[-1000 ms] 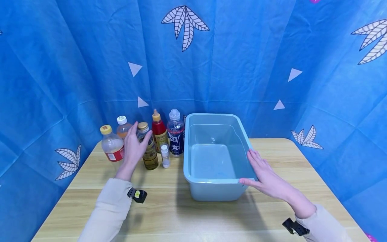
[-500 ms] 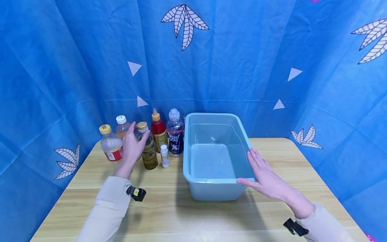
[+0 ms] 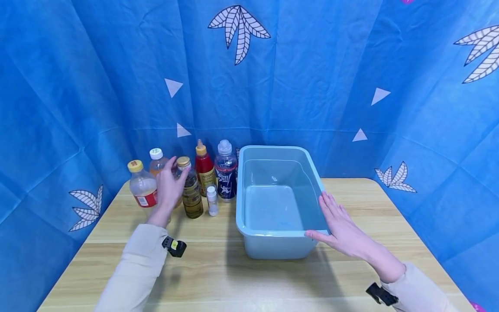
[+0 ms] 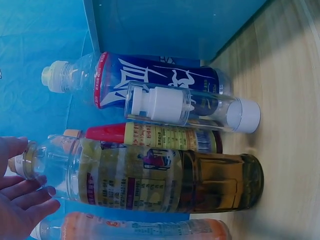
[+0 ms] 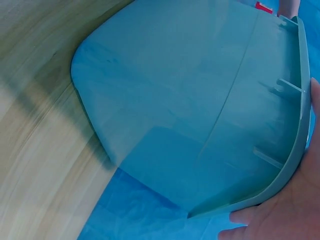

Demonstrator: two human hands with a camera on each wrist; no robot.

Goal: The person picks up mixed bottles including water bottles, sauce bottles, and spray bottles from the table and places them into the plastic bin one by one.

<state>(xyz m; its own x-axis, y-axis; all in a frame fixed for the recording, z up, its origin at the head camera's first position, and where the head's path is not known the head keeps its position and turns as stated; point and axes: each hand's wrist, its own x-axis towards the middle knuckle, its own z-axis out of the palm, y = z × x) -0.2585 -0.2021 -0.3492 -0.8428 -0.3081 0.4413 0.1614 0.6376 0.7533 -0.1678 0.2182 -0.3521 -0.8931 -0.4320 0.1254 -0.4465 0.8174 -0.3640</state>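
In the head view, my left hand [image 3: 170, 187] is at the neck of a gold-capped bottle [image 3: 192, 199] part-filled with amber liquid. In the left wrist view, the thumb overlaps the gold cap [image 4: 20, 162] while loosely bent fingers [image 4: 25, 190] lie along the neck's other side. That bottle stands upright. My right hand [image 3: 347, 229] rests at the near right corner of a light blue plastic basin [image 3: 273, 245], thumb on the near rim and straight fingers along the right side. The right wrist view shows the basin's outer wall [image 5: 165, 100] with the hand at its rim.
Beside the left hand stand a yellow-capped bottle [image 3: 143, 186] and a white-capped bottle [image 3: 157, 162]. A red squeeze bottle [image 3: 204, 167], a blue-labelled bottle [image 3: 226, 173] and a small clear pump bottle [image 3: 212, 201] are between it and the basin. A blue curtain [image 3: 312, 78] hangs behind the table.
My left hand has shifted slightly left, and the gap between its thumb and fingers has narrowed around the gold-capped bottle's neck. The right hand and basin are almost still.
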